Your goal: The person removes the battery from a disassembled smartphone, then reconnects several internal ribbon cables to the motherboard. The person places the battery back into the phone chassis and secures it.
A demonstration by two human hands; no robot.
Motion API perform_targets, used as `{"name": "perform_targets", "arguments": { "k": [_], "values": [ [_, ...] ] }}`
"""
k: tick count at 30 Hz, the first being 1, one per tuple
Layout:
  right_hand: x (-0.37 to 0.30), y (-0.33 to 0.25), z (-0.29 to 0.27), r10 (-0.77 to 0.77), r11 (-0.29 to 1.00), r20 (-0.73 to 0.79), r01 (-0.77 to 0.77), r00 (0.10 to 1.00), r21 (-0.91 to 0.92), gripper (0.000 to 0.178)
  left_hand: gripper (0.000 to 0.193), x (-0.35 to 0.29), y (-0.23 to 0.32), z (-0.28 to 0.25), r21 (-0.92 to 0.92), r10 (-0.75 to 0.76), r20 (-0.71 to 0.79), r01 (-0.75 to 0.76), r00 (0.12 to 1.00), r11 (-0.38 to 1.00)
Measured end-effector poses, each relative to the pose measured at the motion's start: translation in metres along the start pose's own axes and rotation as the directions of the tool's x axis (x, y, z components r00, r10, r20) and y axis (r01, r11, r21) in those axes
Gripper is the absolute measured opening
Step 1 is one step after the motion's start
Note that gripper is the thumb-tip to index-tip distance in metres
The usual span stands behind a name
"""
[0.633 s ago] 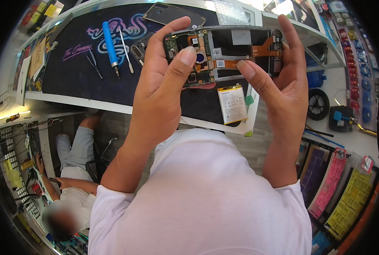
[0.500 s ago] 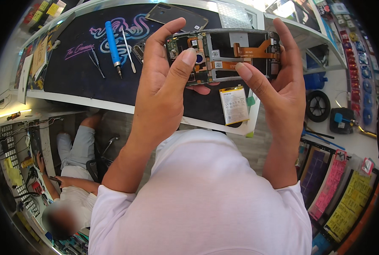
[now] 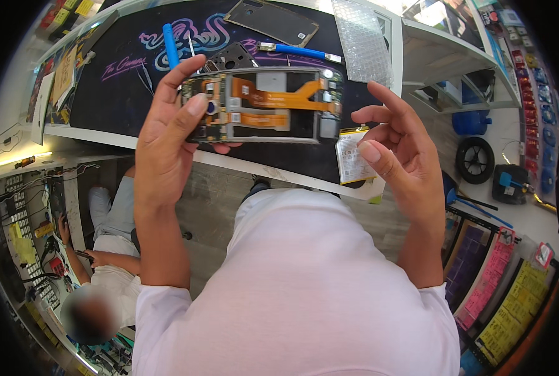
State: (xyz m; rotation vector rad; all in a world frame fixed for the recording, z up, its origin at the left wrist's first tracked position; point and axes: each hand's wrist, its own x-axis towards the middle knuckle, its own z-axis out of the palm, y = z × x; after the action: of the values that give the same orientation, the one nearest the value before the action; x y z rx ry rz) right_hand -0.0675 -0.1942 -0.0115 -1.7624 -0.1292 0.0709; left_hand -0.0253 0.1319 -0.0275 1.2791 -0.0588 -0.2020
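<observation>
An opened smartphone (image 3: 304, 119) is held up over the front of the bench, its inside facing me. Orange flex cables (image 3: 257, 118) cross its bare battery bay, and circuit boards show at its left end. My left hand (image 3: 174, 128) grips that end, thumb on top and fingers beneath. Off the phone's right end, my right hand (image 3: 399, 147) holds nothing, its fingers apart and curved. Partly behind it, a silver-white phone battery (image 3: 353, 158) with yellow edges lies near the bench's front right corner.
On the black mat (image 3: 98, 103) lie a phone back cover (image 3: 273, 24), a dark phone inner cover (image 3: 234, 57), a blue-handled tool (image 3: 301, 52), a blue screwdriver (image 3: 170, 45) and tweezers. Bubble wrap (image 3: 362, 44) covers the far right. A seated person (image 3: 113, 250) works at lower left.
The phone has moved left in my left hand. My right hand has let go of its right end and opened. The orange upper cable now reaches further left across the bay.
</observation>
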Motion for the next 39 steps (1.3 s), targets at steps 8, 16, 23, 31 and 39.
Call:
{"name": "perform_targets", "arguments": {
  "k": [8, 16, 23, 31, 39],
  "values": [
    [-0.004, 0.020, 0.030, -0.095, 0.864, 0.127, 0.145, 0.987, -0.482, 0.036, 0.059, -0.028, 0.031, -0.087, 0.118, 0.189, -0.456, -0.151, 0.870, 0.981],
    [0.028, 0.028, 0.081, -0.320, 0.634, 0.082, 0.278, 0.944, -0.721, 0.056, 0.057, -0.026, 0.026, -0.091, -0.008, 0.208, -0.349, -0.225, 0.914, 0.974],
    [0.056, 0.020, 0.113, -0.356, 0.433, 0.193, 0.345, 0.914, -0.833, 0.069, 0.056, -0.023, 0.023, -0.107, -0.049, 0.217, -0.349, -0.249, 0.912, 0.967],
    [0.074, 0.009, 0.131, -0.121, 0.493, 0.100, 0.147, 0.988, -0.858, 0.093, 0.057, -0.016, 0.018, -0.125, -0.092, 0.216, -0.293, -0.252, 0.931, 0.963],
    [0.110, -0.014, 0.118, 0.310, 0.782, 0.029, -0.237, 0.950, -0.576, 0.050, 0.057, -0.003, 0.013, -0.140, -0.129, 0.251, -0.211, -0.282, 0.945, 0.951]
  ]
}}
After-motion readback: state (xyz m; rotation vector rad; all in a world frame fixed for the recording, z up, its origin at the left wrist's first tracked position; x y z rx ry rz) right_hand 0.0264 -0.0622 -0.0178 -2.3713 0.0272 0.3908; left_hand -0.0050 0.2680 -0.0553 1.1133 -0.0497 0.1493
